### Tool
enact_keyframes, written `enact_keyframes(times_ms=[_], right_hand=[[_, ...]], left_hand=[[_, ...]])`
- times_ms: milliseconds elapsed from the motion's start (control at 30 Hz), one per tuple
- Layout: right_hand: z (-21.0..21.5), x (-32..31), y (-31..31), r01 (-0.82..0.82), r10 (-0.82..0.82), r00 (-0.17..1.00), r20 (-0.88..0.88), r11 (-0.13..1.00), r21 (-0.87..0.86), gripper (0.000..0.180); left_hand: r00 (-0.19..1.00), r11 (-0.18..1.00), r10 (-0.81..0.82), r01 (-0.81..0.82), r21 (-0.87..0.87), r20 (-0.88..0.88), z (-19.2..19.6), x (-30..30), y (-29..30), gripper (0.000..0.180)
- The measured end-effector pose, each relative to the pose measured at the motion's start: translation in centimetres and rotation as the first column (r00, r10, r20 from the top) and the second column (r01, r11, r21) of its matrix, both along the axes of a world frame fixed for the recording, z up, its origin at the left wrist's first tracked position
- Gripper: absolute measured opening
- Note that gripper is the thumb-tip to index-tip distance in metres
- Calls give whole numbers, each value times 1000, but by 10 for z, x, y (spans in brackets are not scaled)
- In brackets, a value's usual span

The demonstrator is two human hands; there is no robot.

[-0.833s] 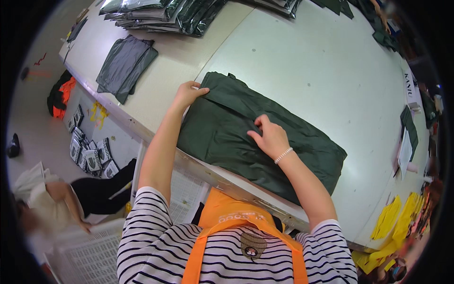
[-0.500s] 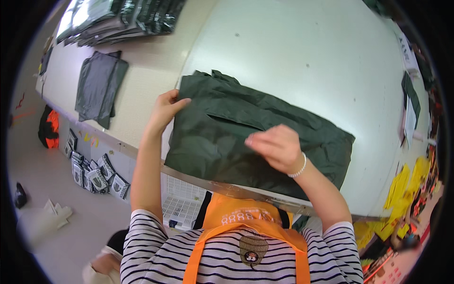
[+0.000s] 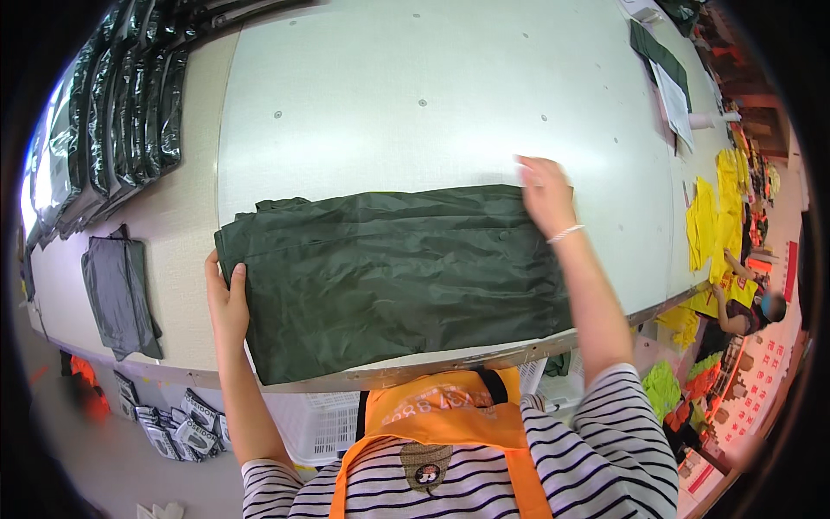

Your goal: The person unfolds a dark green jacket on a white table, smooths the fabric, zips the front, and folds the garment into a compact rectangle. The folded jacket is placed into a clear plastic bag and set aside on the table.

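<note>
A folded dark green garment (image 3: 389, 277) of thin, slightly shiny fabric lies on the table in front of me, a wide rectangle with wrinkles across its top. My left hand (image 3: 226, 298) pinches its left edge, thumb on top and fingers beyond the edge. At the far right corner, my right hand (image 3: 546, 197) is over the fabric, its fingers blurred by motion. Whether it grips any cloth there I cannot make out. Small folds stick out at the garment's far left corner.
Stacked dark garments in clear bags (image 3: 112, 112) stand at the far left. A grey-green folded piece (image 3: 121, 294) lies nearer. Papers with dark cloth (image 3: 670, 95) rest far right. Past the table are yellow garments (image 3: 718, 212) and another person (image 3: 748, 311); below it, a white basket (image 3: 316, 424).
My right hand has moved from the garment's middle to its far right corner. The slit-like fold on top has flattened out. The whole view has turned; my left hand stays at the left edge.
</note>
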State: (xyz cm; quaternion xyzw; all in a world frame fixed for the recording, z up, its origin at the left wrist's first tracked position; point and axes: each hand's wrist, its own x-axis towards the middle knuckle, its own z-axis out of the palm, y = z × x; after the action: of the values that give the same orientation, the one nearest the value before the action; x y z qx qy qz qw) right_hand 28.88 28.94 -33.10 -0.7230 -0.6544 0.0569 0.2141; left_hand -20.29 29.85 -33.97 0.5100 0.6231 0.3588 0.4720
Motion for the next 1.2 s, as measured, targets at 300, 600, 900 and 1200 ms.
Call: enact_keyframes(times_ms=[300, 600, 900, 1200], right_hand=[[-48, 103, -75, 82, -70, 911, 407, 997, -12, 28], [-68, 159, -96, 260, -263, 943, -206, 965, -42, 31], [1, 79, -108, 189, -187, 970, 157, 982, 6, 34], [-55, 9, -122, 168, -89, 951, 297, 952, -254, 63]], left_hand=[[890, 975, -146, 204, 90, -432, -12, 41, 16, 67], [986, 983, -167, 165, 81, 16, 5, 69, 38, 64], [406, 750, -80, 626, 214, -910, 12, 116, 21, 67], [170, 780, -93, 625, 35, -981, -51, 83, 37, 69]])
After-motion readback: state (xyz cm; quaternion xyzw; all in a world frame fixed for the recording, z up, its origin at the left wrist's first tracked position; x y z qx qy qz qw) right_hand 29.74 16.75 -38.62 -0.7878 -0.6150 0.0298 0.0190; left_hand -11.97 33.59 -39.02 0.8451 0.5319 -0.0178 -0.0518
